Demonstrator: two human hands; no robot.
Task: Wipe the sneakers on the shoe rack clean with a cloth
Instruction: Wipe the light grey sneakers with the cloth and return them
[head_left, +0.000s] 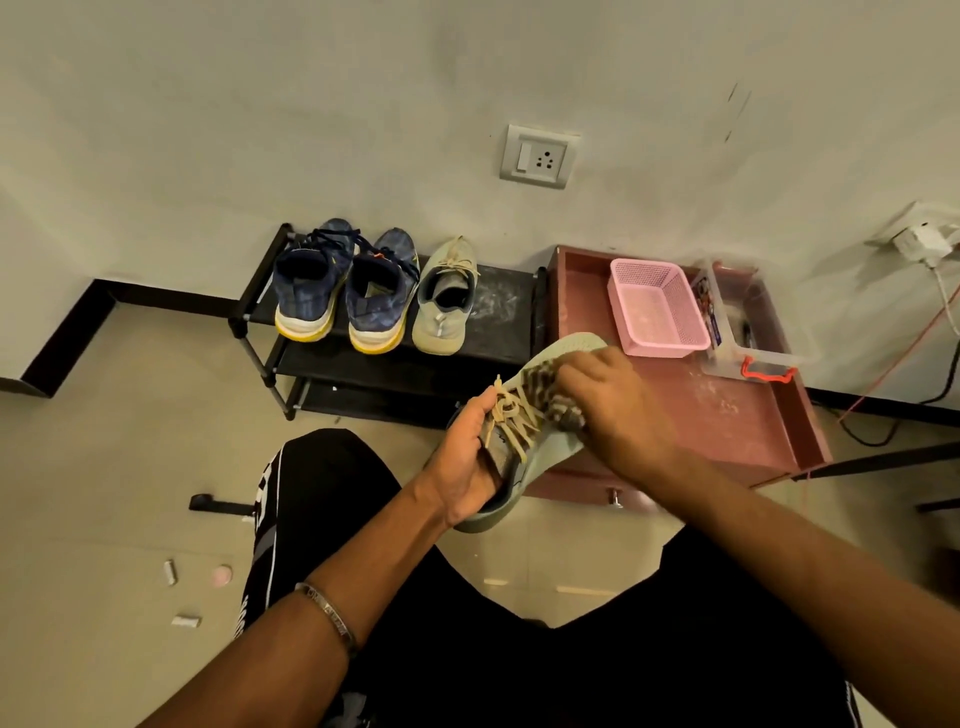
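Grey-green sneaker (540, 410) up off the rack and held out over my knees, and I'm working it now. My left hand (465, 462) is curled under the heel end, thumb and fingers wrapped round the collar beside the tan laces (511, 415), so the shoe sits tilted, toe pointing up and away. My right hand (615, 410) is bunched on the striped cloth (556, 400), pressing it against the upper near the toe.

To do this well, I'd say: keep that left grip firm so the shoe doesn't twist, and drag the cloth in long strokes from toe to heel rather than scrubbing one patch. Fold to a fresh face once it looks dirty. The sole edge and the seams beside the lacing look like the places dirt would hide, so I'd turn the shoe and catch those.

On the black shoe rack (498, 306), top shelf, its partner (444, 306) waits beside the pair of blue sneakers (345, 291), none of them in hand.
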